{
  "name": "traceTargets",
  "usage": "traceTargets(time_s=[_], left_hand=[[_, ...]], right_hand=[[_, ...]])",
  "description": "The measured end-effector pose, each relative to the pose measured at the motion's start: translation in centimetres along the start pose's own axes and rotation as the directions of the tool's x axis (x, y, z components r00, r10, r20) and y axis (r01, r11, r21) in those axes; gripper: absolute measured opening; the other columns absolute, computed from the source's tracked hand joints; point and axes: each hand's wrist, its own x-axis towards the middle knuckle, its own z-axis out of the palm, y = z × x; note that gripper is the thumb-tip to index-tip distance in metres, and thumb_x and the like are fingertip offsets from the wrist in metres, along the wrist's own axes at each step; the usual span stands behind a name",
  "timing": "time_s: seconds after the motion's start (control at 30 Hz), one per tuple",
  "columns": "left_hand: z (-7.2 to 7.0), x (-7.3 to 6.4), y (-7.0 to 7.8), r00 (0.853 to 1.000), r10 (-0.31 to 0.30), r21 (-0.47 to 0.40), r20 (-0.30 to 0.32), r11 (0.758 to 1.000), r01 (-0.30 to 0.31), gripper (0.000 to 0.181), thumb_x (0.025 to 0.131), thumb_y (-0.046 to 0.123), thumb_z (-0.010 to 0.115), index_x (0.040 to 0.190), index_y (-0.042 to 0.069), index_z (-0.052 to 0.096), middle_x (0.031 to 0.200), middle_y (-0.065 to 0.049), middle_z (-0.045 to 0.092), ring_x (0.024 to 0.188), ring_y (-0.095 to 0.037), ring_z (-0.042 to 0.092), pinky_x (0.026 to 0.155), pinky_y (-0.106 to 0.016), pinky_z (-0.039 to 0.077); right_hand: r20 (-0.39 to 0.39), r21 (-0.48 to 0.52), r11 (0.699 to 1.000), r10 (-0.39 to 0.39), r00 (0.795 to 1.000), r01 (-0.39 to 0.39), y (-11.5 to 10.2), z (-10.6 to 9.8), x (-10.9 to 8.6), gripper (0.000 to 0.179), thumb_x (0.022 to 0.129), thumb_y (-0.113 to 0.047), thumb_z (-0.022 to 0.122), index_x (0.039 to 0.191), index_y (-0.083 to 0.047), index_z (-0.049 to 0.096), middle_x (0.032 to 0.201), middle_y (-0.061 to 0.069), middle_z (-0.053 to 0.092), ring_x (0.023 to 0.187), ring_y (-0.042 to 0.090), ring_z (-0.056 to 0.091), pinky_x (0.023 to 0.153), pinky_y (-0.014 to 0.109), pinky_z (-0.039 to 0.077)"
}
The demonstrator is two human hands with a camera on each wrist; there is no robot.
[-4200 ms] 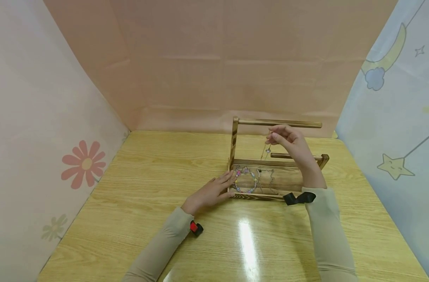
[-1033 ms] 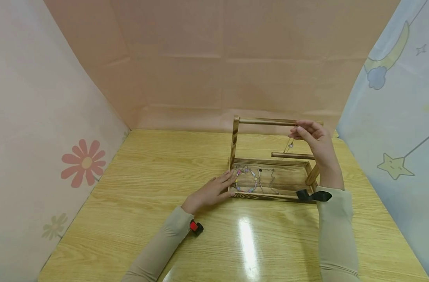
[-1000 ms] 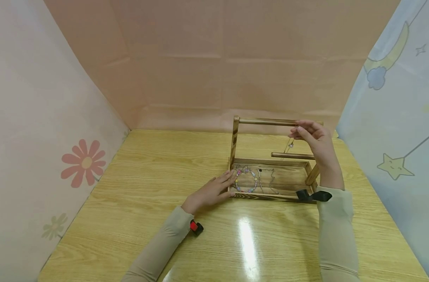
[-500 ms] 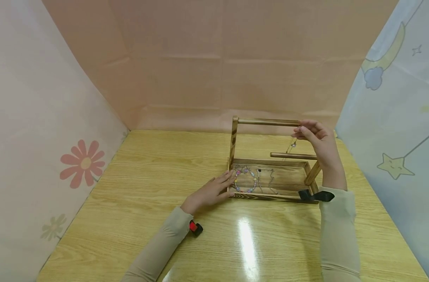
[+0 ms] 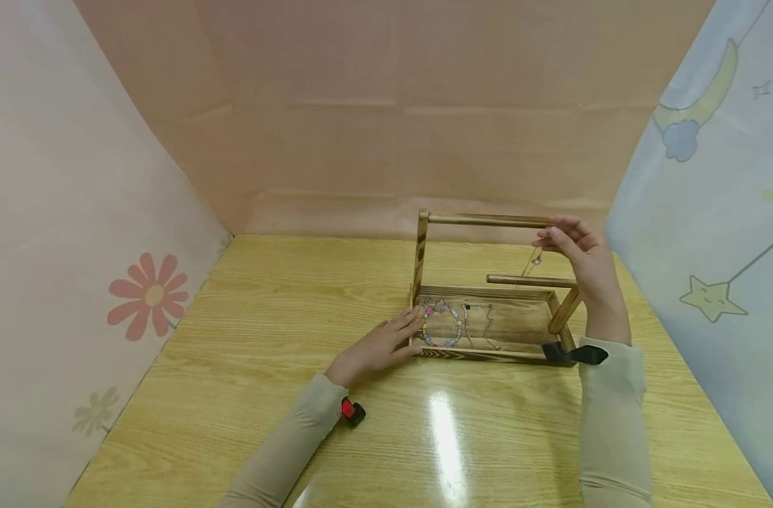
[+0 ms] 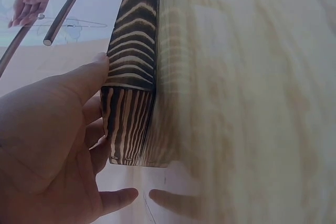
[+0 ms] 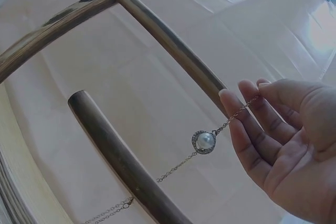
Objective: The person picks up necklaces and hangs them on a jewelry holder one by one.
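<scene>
My right hand [image 5: 586,264] pinches the thin chain of a bracelet [image 7: 205,141] between thumb and fingertips. Its round pearl charm in a sparkling rim hangs just below the fingers, and the chain runs down past the lower wooden bar [image 7: 118,156]. The fingertips are close to the upper bar [image 5: 481,219] of a wooden jewellery stand. At the stand's left end, my left hand [image 5: 380,346] rests with straight fingers against the tray [image 5: 481,355], thumb at its front corner. In the left wrist view this hand [image 6: 58,135] touches the dark-grained tray end.
In the tray lie a colourful beaded bracelet [image 5: 459,324] and thin chain bracelets [image 5: 489,324] beside it. An upright post [image 5: 421,254] carries the upper bar, and a shorter one [image 5: 565,310] the lower bar. The stand is on a wood-grain table [image 5: 284,296].
My right hand has moved right along the bars, carrying the pearl bracelet with it. Over the last second it shifts only slightly. The left hand stays on the tray.
</scene>
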Motion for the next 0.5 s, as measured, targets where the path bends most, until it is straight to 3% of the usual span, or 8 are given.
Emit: traceTargets(time_s=[0.5], left_hand=[[0.1,0.01,-0.13,1.0,0.016,-0.003,-0.011,1.0,-0.016,0.062,0.091,0.048,0.031,0.142,0.018,0.011,0.148,-0.001,0.0,0.135,-0.017,0.001,0.103,-0.052,0.017]], right_hand=[[-0.058,-0.027,0.999,0.016,0.998,-0.018,-0.01,-0.74,-0.4,0.028,0.087,0.001,0.048,0.113,0.011,0.049,0.092,0.011,0.062,0.076,0.018,0.062,0.072,0.023,0.048]])
